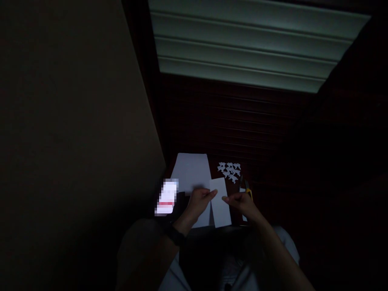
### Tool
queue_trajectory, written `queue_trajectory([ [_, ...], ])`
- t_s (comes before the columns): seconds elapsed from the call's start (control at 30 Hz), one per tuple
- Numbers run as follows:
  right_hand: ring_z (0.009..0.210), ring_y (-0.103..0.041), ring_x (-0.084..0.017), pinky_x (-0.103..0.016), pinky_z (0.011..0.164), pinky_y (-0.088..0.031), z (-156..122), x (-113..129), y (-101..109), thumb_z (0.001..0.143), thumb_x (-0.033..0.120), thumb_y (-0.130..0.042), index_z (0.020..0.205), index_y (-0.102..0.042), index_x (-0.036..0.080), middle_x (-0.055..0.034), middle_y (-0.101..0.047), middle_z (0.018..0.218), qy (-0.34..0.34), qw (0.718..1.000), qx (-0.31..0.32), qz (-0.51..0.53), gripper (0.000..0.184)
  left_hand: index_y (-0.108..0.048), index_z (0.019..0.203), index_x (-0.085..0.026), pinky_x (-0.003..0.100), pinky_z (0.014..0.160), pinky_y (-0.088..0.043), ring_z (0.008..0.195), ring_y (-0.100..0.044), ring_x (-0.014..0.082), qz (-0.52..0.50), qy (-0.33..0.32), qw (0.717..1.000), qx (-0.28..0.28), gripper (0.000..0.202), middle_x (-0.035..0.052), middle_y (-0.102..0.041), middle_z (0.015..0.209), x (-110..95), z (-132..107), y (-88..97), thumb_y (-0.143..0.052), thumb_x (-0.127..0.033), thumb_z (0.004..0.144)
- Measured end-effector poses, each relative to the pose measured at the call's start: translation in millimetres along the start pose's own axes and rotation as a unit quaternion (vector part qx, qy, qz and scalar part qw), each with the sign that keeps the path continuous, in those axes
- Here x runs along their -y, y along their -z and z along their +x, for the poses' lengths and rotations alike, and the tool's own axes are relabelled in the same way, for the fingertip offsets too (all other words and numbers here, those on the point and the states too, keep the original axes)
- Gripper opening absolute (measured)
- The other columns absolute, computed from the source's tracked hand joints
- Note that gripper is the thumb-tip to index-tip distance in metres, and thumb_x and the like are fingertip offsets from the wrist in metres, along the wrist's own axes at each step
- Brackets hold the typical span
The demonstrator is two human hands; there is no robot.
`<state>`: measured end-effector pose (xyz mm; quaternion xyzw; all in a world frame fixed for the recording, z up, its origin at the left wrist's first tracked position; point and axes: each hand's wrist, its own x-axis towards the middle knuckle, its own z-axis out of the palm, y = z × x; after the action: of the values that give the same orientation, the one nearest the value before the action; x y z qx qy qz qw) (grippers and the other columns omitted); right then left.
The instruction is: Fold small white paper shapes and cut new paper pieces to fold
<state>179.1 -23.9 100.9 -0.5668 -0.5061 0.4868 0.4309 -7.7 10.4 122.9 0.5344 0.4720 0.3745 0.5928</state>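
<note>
A narrow white strip of paper [221, 210] is held up between my two hands, tilted slightly. My left hand [200, 201] pinches its left edge, thumb on top. From the other side, my right hand [241, 201] grips the right edge between thumb and fingers. Beneath and to the left lie larger white paper sheets [191, 169]. Several small cut paper shapes [229, 170] sit in a cluster beyond the strip. Scissors with a yellow handle [249, 192] rest beside my right hand, partly hidden by it.
A lit phone screen [166, 197], blurred out, stands left of the sheets. A plain wall [75, 101] rises on the left. Behind the work surface are dark slatted panels [224, 117] below pale slats [242, 44]. The room is very dim.
</note>
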Motion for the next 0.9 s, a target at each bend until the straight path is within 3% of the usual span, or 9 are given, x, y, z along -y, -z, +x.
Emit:
queue_trajectory([
  [0.13,0.045,-0.038,-0.007,-0.022,0.045,-0.026,-5,-5,-4,0.065,0.045,-0.070,0.054,-0.067,0.014,0.0030,-0.053,0.046,0.016,1.000,-0.003,-0.011,0.032,-0.066,0.063,-0.012,0.025,0.058,-0.039,0.064,-0.054,0.0165,-0.026,-0.014,0.999,-0.018,0.048,0.0020,-0.059,0.059,5,-4,1.1,-0.066,-0.059,0.059],
  [0.23,0.048,-0.044,-0.009,-0.023,0.049,-0.033,-7,-5,-7,0.063,0.043,-0.072,0.057,-0.069,0.014,0.0014,-0.058,0.050,0.018,1.000,-0.019,0.010,0.030,-0.067,0.066,-0.011,0.026,0.059,-0.039,0.065,-0.055,0.0169,-0.052,-0.009,0.998,-0.023,0.046,0.0032,-0.061,0.062,6,-7,0.5,-0.068,-0.056,0.058],
  [0.4,0.062,-0.057,-0.016,-0.028,0.062,-0.042,-13,5,-8,0.066,0.042,-0.071,0.067,-0.072,0.015,-0.0045,-0.069,0.067,-0.006,0.996,0.025,0.082,0.028,-0.068,0.066,-0.011,0.026,0.059,-0.040,0.064,-0.056,0.0171,-0.088,-0.002,0.995,-0.042,0.043,0.0035,-0.062,0.061,6,-8,-1.5,-0.071,-0.054,0.056],
  [0.53,0.067,-0.060,-0.018,-0.029,0.067,-0.044,-14,5,-6,0.066,0.042,-0.071,0.070,-0.072,0.014,-0.0063,-0.070,0.074,-0.018,0.994,0.041,0.099,0.028,-0.067,0.063,-0.011,0.026,0.057,-0.039,0.062,-0.056,0.0172,-0.103,-0.005,0.994,-0.036,0.043,0.0034,-0.061,0.057,6,-8,-2.0,-0.072,-0.053,0.055],
  [0.9,0.051,-0.051,-0.012,-0.026,0.054,-0.039,-5,-7,-7,0.063,0.041,-0.073,0.057,-0.069,0.013,-0.0016,-0.064,0.054,-0.001,0.997,-0.024,0.068,0.029,-0.066,0.061,-0.011,0.025,0.054,-0.038,0.057,-0.054,0.0156,-0.075,-0.003,0.997,-0.024,0.044,0.0018,-0.058,0.054,6,2,-3.5,-0.069,-0.055,0.057],
])
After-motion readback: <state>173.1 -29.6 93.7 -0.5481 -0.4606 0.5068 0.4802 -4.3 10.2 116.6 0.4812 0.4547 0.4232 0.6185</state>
